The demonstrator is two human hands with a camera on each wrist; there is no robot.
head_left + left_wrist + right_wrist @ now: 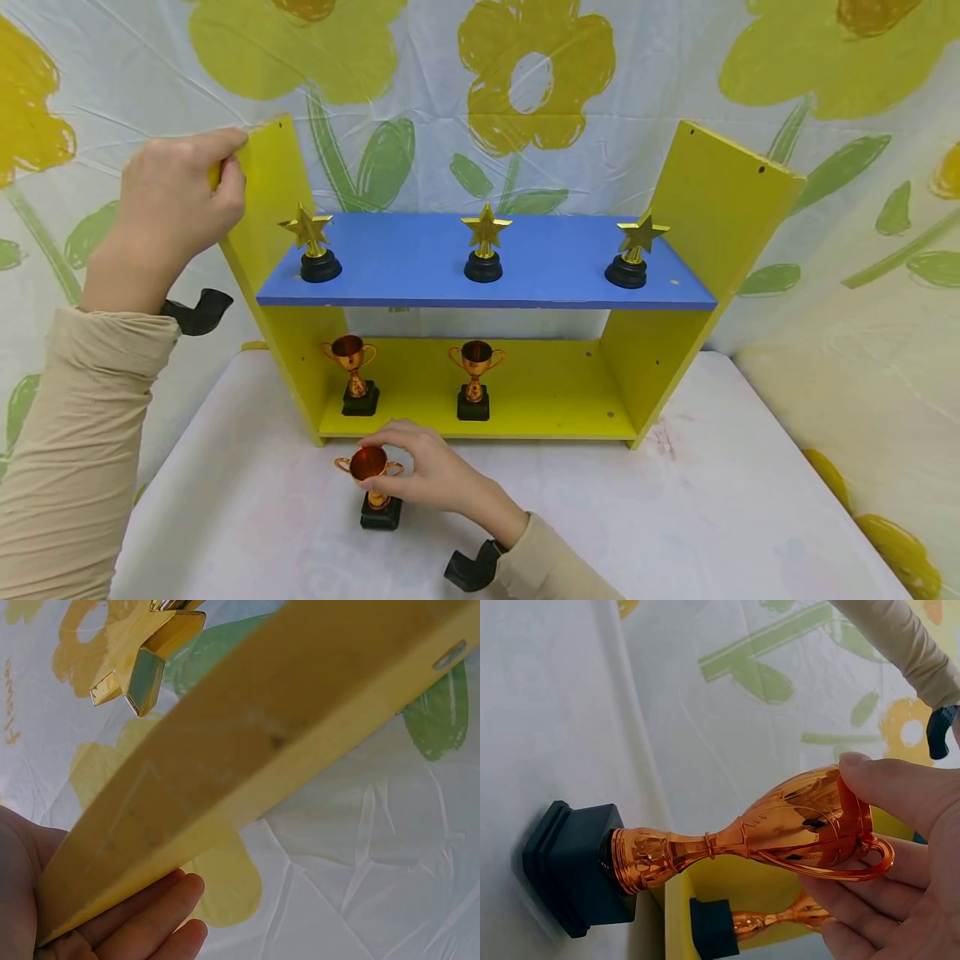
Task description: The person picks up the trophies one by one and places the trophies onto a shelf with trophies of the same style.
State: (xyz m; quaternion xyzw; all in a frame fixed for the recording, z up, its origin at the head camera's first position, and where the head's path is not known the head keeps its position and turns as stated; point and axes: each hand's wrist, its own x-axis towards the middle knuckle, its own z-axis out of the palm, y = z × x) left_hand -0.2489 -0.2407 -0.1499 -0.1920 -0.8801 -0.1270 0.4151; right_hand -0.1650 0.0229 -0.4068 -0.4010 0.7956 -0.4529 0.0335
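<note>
My left hand (176,187) grips the upper front corner of the yellow left side panel (276,187) of a small shelf unit. In the left wrist view, fingers (154,919) lie along the panel's edge (225,802). My right hand (438,475) pinches the rim of a copper-coloured trophy cup (802,814) between thumb and fingers. This cup is upright in front of the shelf, its black base (380,515) at or very near the white tabletop. On the yellow bottom shelf (547,392) stand two similar trophy cups, one at left (351,354) and one near the middle (476,360).
Three gold star trophies with black bases stand on the blue upper shelf (405,250): left (307,229), middle (486,233) and right (641,237). The yellow right side panel (720,192) rises above it. A flower-printed cloth (660,50) hangs behind. White cloth covers the table (712,517).
</note>
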